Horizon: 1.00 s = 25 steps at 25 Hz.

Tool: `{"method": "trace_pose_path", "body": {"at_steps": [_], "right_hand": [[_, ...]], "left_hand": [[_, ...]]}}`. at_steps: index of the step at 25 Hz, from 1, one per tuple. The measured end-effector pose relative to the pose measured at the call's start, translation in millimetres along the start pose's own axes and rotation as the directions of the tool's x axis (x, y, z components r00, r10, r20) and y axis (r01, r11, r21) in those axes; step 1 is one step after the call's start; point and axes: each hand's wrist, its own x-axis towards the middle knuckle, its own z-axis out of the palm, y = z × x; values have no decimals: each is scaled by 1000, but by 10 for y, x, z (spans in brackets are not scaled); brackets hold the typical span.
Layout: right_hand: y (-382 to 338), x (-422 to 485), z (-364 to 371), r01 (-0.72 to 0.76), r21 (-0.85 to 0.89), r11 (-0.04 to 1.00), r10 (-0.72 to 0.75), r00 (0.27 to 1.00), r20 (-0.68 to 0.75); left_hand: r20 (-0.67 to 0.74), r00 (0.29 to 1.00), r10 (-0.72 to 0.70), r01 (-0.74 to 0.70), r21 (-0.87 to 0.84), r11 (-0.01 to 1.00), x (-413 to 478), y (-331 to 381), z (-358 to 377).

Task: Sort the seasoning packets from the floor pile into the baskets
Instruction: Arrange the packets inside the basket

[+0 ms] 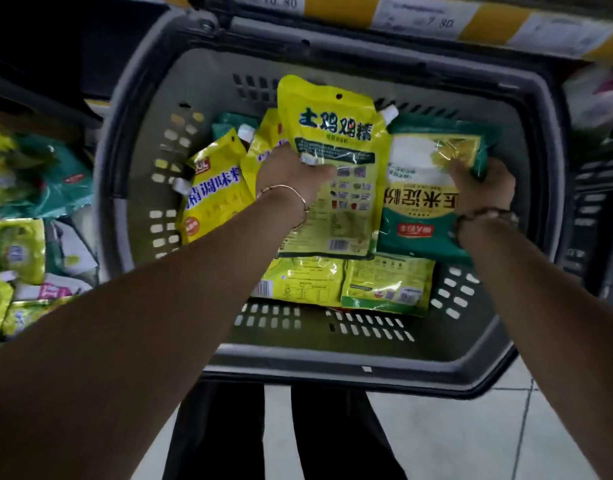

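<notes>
A grey plastic basket [332,355] fills the middle of the head view and holds several seasoning packets. My left hand [291,174] grips a tall yellow spouted pouch [336,133] with blue lettering, held upright inside the basket. Beside it, my right hand [481,188] holds a green and white starch packet [422,188] by its upper right corner. Another yellow spouted pouch [215,195] leans at the basket's left side. Two flat yellow-green packets [346,285] lie at the front of the basket floor.
The floor pile of yellow, green and teal packets [24,216] lies to the left of the basket. A shelf edge with yellow and white price labels [419,19] runs above. A dark basket [592,202] stands at the right. White floor tiles [454,438] show below, by my dark trouser legs.
</notes>
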Motion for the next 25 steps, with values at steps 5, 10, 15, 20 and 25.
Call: {"method": "trace_pose_path", "body": {"at_steps": [5,10,15,20,25], "right_hand": [[14,-86,177,-79,-174,982,58,991,-121],[197,-573,251,221,-441,870,-208,975,79],[434,-730,432,251,-523,815,-85,944,320],[472,-659,559,277,-663,696,-63,943,328],[410,-596,538,282,-685,671,-2,925,379]], "left_hand": [[-216,937,276,-234,202,951,-248,-90,26],[262,845,466,-499,699,512,-420,-238,58],[273,836,475,-495,749,441,-409,-352,192],[239,814,530,-487,778,397,-388,-387,262],[267,833,485,-491,760,425,-366,-334,237]]}}
